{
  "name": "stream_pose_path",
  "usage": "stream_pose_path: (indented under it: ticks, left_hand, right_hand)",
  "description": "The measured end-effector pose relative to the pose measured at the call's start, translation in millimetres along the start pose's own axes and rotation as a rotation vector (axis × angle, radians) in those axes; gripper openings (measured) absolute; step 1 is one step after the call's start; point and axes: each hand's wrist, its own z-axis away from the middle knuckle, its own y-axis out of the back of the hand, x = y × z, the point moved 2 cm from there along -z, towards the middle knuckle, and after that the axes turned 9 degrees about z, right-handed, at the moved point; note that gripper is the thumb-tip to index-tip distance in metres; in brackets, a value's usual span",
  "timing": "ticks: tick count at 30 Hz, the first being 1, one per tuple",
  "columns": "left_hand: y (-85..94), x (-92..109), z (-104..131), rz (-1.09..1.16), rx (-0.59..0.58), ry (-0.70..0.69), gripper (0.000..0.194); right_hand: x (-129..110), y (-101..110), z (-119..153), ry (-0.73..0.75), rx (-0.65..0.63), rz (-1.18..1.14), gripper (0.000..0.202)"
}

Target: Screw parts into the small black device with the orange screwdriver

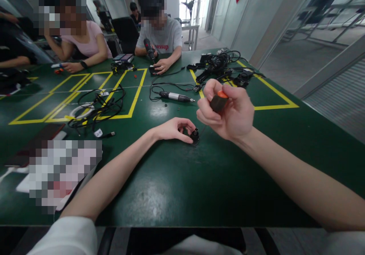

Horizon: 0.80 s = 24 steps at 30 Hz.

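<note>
My left hand (178,129) rests on the green table with its thumb and fingers around a small black round part (195,135), which stands on the tabletop. Raised above the table to the right, my right hand (228,112) is wrapped round a dark handle with an orange end (219,101). Whatever extends from that handle cannot be made out. Just beyond both hands lies a silver and black pen-shaped electric tool (175,96) with its cable.
Black cables (218,67) are heaped at the back right, and more cables (97,106) lie at left inside yellow tape lines. A phone (35,144) and a blurred flat item (68,171) sit near left. Across the table, a person (164,34) holds a power tool (149,49).
</note>
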Motion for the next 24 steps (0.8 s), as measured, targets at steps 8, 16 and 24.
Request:
stream_pose_path:
  ticks: [8,16,24]
  left_hand:
    - [-1.3,-0.6,-0.7,0.046,0.002,0.009,0.040]
    - [0.1,-4.4,-1.3,0.068,-0.003,0.067,0.045]
    - [-0.8,-3.4,-1.1,0.051,-0.005,0.059,0.046]
  right_hand:
    - [1.1,1.4,-1.8,-0.053,0.009,-0.009,0.049]
    - [-1.7,0.1,1.2,-0.006,0.003,0.016,0.042]
    - [-0.7,-0.6,-0.1,-0.038,0.035,0.095,0.051]
